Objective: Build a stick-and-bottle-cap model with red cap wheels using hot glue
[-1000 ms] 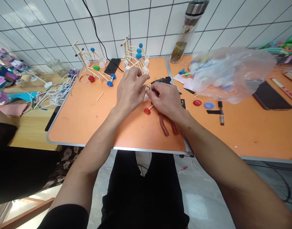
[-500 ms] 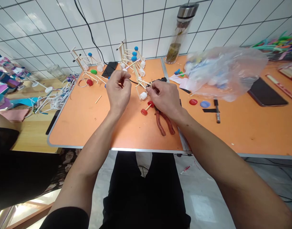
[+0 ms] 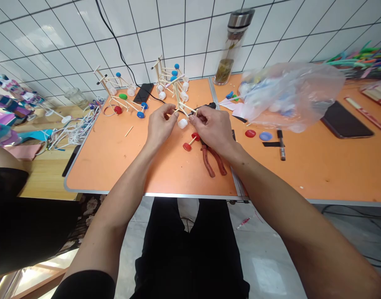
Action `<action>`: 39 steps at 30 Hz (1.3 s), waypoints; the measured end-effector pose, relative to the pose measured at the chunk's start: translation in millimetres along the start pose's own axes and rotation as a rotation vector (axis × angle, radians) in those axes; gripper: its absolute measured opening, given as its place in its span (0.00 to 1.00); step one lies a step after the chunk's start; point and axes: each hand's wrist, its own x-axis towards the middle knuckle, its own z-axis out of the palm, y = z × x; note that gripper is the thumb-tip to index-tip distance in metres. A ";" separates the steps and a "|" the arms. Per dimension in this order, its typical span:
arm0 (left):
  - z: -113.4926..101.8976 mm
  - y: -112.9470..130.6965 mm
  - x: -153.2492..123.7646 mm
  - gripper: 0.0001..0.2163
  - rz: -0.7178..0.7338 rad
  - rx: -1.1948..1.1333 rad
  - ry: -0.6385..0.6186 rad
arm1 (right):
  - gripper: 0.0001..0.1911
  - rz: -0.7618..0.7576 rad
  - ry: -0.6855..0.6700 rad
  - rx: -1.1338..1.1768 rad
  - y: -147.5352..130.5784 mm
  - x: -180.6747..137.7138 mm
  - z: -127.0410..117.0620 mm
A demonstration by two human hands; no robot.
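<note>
Between my hands stands a small frame of wooden sticks (image 3: 179, 106) with a white bottle cap (image 3: 182, 123) at its lower front. My left hand (image 3: 161, 125) closes thumb and fingers on a stick at its left side. On the opposite side, my right hand (image 3: 214, 126) pinches the end of another stick. Just below lie two red caps joined by a short stick (image 3: 187, 146). Red-handled pliers (image 3: 208, 161) rest partly under my right hand, their jaws hidden.
Other stick models (image 3: 114, 98) with coloured caps stand at the back left. To the right are a clear plastic bag (image 3: 290, 97), loose caps (image 3: 265, 136), a marker (image 3: 282, 145) and a phone (image 3: 346, 120). A glass bottle (image 3: 229, 54) stands by the tiled wall.
My left hand has come down and right from above the table and now grips the stick frame. My right hand stays at the frame's right side.
</note>
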 end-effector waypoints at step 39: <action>8.3 -52.0 24.6 0.11 0.001 -0.306 0.060 | 0.22 -0.089 -0.717 0.052 36.0 18.3 -24.4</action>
